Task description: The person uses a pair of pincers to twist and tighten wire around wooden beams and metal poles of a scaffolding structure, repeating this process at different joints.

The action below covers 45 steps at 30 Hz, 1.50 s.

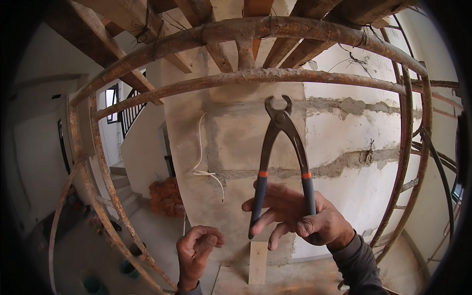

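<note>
My right hand (pixel 300 214) grips a pair of end-cutting pincers (pixel 280 119) by their dark grey handles with orange bands. The tool points upward with its handles spread wide and its rounded jaws apart, in front of a patched wall. One handle rests against my fingers, the other lies by the thumb. Lower and to the left, my left hand (pixel 198 250) is raised with its fingers curled and the thumb against them. Whatever it may hold is hidden inside the fingers.
Rusty scaffold pipes (pixel 255 77) cross above and run down both sides, under wooden beams (pixel 201 24) tied with wire. A white cable (pixel 200 147) hangs from the wall (pixel 255 147). Red bricks (pixel 167 197) are stacked at left near stairs (pixel 121 184). A wooden strip (pixel 258 263) stands below my hands.
</note>
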Available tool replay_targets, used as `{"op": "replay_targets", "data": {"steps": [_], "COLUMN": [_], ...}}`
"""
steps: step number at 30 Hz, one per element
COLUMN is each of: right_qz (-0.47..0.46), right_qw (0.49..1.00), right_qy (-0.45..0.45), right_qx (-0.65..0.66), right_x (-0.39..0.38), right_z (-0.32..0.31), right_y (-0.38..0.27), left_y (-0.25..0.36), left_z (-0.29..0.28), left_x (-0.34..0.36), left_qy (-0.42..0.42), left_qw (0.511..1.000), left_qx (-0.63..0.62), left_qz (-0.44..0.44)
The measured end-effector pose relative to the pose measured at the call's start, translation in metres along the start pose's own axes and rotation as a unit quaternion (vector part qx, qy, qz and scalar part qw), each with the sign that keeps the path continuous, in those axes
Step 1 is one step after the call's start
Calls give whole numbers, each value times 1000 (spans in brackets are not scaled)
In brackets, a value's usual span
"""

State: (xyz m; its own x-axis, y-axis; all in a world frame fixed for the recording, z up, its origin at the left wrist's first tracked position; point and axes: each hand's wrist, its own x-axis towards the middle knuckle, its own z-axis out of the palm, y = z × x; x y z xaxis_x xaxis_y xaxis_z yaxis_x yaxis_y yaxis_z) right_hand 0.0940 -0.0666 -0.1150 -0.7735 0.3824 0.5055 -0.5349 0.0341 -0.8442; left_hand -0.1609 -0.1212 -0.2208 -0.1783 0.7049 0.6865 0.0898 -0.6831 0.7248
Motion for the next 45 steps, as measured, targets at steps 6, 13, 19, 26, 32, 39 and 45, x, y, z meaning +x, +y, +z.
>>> {"op": "replay_targets", "data": {"steps": [6,13,19,26,32,39,45], "right_qz": [-20,-35,-38,-35,-45,-51,-71], "right_qw": [994,996,994,989,986,977,981], "right_qy": [-108,-88,-93,-132,-134,-120,-146], "right_qx": [-17,-7,-38,-57,-94,-172,-109], "right_x": [54,103,116,128,129,126,128], "right_z": [13,20,14,14,10,0,4], "right_y": [-24,-43,-50,-51,-52,-59,-54], "left_y": [27,89,111,124,129,128,126], "left_z": [-8,-17,-17,-2,5,12,14], "left_x": [22,80,138,166,183,189,192], "left_qy": [99,129,56,-6,-62,-102,-110], "left_qw": [992,970,961,972,972,976,976], "left_qx": [25,67,105,93,108,20,-19], "left_qz": [69,196,251,213,200,190,186]}}
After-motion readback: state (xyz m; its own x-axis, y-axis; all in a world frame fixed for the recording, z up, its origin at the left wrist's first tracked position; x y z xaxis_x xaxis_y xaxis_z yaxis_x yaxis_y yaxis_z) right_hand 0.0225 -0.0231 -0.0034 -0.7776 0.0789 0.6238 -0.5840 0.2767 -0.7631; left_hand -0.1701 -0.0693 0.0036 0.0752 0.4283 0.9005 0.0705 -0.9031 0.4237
